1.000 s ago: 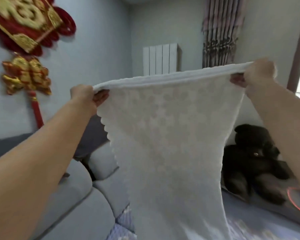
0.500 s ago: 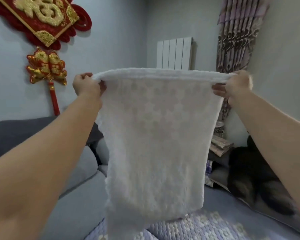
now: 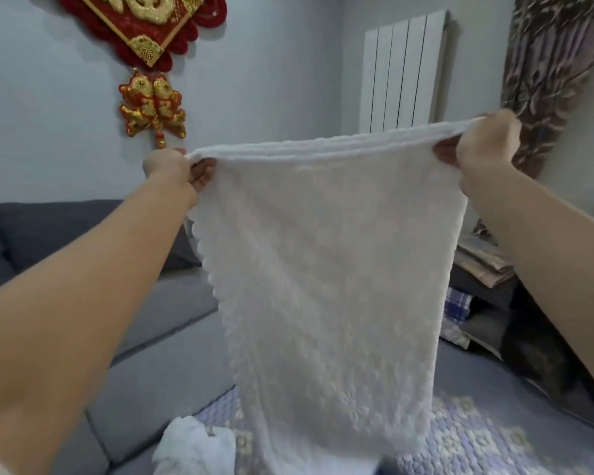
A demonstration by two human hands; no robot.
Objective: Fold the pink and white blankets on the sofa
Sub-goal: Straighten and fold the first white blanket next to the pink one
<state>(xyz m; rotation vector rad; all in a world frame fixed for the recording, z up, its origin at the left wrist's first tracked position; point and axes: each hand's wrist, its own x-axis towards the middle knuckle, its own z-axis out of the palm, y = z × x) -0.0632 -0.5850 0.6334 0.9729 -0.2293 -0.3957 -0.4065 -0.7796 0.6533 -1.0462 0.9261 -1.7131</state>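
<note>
Right now both hands up at arm's length: left hand (image 3: 167,168) pinches the top-left corner of the white blanket (image 3: 323,269), right hand (image 3: 486,144) grips the top-right corner. Top edge stretched between them w/ folded layers showing; rest hangs straight down, scalloped left edge, above the grey sofa (image 3: 158,337). Bottom end near a quilted lilac cover (image 3: 467,437). Red wall ornament (image 3: 151,108) behind left hand.

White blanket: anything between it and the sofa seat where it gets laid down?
Partly. A crumpled white cloth lies on the quilted cover below the white blanket, left of its hanging end. Both hands grip its top edge.
</note>
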